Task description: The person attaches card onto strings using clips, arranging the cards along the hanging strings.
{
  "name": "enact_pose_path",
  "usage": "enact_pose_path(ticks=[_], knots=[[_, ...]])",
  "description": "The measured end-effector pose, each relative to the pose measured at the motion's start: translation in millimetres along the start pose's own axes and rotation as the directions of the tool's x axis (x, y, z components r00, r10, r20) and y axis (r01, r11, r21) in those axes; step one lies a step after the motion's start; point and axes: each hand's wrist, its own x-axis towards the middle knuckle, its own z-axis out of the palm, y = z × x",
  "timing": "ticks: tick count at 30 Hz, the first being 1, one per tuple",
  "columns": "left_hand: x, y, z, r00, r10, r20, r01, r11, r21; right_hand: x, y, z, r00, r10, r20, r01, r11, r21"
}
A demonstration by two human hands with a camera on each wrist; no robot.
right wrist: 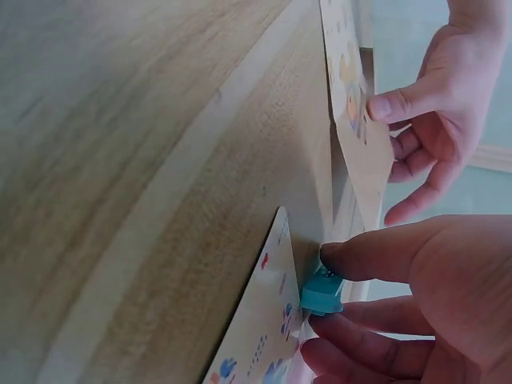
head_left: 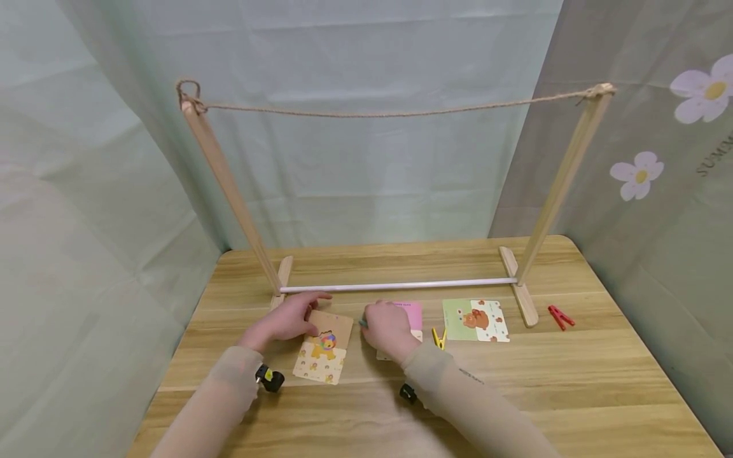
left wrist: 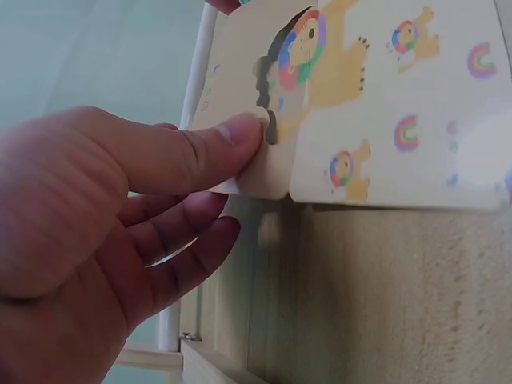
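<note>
My left hand (head_left: pixel 288 318) pinches the upper left part of a card with a lion (head_left: pixel 324 348), thumb on the printed face and fingers behind. In the left wrist view, the held edge of the card (left wrist: pixel 384 96) stands off the wooden table. Between thumb and fingers of my right hand (head_left: pixel 390 327) is a small teal clothespin (right wrist: pixel 322 293). Beneath that hand lies a pink and cream card (head_left: pixel 413 315), partly covered by it. Just right of the hand lies a yellow clothespin (head_left: pixel 439 338).
A wooden frame (head_left: pixel 552 191) stands across the table's back, a twine rope (head_left: pixel 366 115) strung between its post tops and a white rod (head_left: pixel 395 285) low down. At right lie a green and white bear card (head_left: pixel 456 320) and a red clothespin (head_left: pixel 560 317).
</note>
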Motion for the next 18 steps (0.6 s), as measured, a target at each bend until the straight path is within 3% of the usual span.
enact_pose_path(ticks=[10, 18], knots=[[-3.2, -3.0, -2.2, 1.000, -0.005, 0.007, 0.006, 0.993, -0.121, -1.4, 4.4, 3.1, 0.999, -0.016, -0.046, 0.016, 1.000, 0.007], [-4.8, -4.0, 3.1, 0.995, -0.081, -0.052, 0.065, 0.966, -0.251, -1.6, 9.1, 0.0, 1.000, 0.003, -0.026, -0.002, 0.999, 0.038]])
